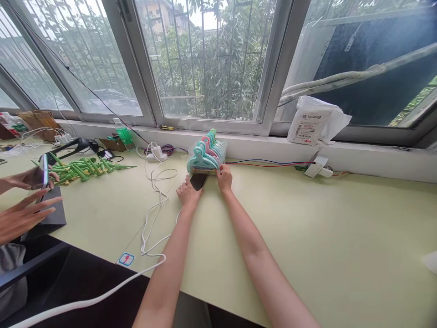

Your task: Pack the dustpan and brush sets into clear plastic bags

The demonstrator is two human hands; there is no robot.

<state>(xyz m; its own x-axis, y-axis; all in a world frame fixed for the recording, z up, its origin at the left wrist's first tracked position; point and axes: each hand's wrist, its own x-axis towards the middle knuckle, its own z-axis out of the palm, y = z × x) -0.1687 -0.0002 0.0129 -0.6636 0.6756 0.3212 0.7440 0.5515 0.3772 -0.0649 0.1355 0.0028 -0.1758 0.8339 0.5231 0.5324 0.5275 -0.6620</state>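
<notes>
Teal, mint and pink plastic hangers (204, 157) stand in a row, packed in a clear plastic container (221, 150) against the wall under the window. A dark, flat phone-like slab (198, 181) lies at the front foot of the container, its far end close to or under it. My left hand (188, 192) is closed around the near end of this slab, fingers on its left side and thumb at its right. My right hand (224, 178) pinches the front right corner of the container. Its fingertips are partly hidden behind the hand.
White cables (150, 218) trail over the table left of my arms, near a power strip (156, 155). Green plastic pieces (83, 168) lie farther left, beside another person's hands (27, 212) holding a phone (45, 171). A white package (316, 120) sits on the sill.
</notes>
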